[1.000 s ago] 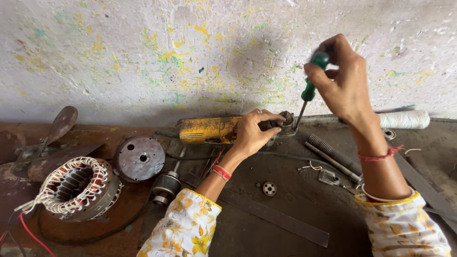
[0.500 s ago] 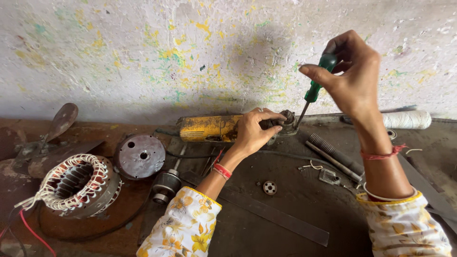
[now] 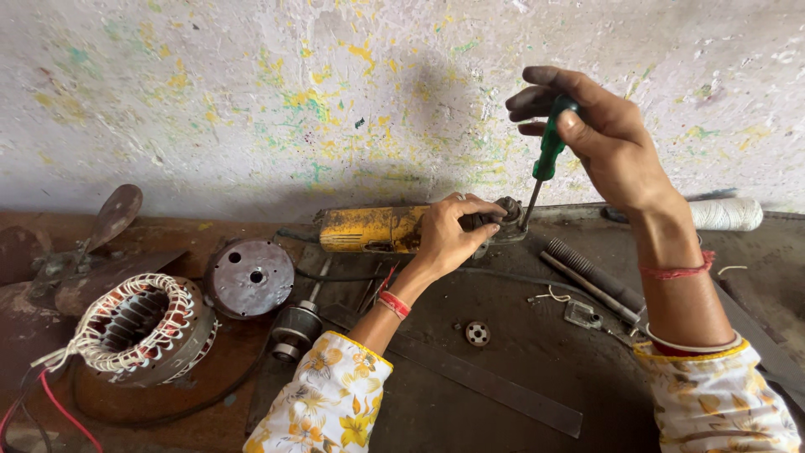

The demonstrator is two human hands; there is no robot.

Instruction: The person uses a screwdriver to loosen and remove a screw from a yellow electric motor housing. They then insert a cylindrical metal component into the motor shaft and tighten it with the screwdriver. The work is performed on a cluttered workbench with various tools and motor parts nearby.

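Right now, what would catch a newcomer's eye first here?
The right hand, raised before the paint-flecked wall, holds a green-handled screwdriver, tip down at the yellow power tool that the left hand steadies. At lower left sits a wound motor coil.

Soft even daylight, sharp focus — faint hand shadow on wall (image 3: pixel 251 101)

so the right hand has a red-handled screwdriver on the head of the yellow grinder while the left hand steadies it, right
Not quite: the screwdriver has a green handle, not red. The head view shows the right hand holding it with its tip at the head of the yellow grinder, while the left hand steadies the grinder.
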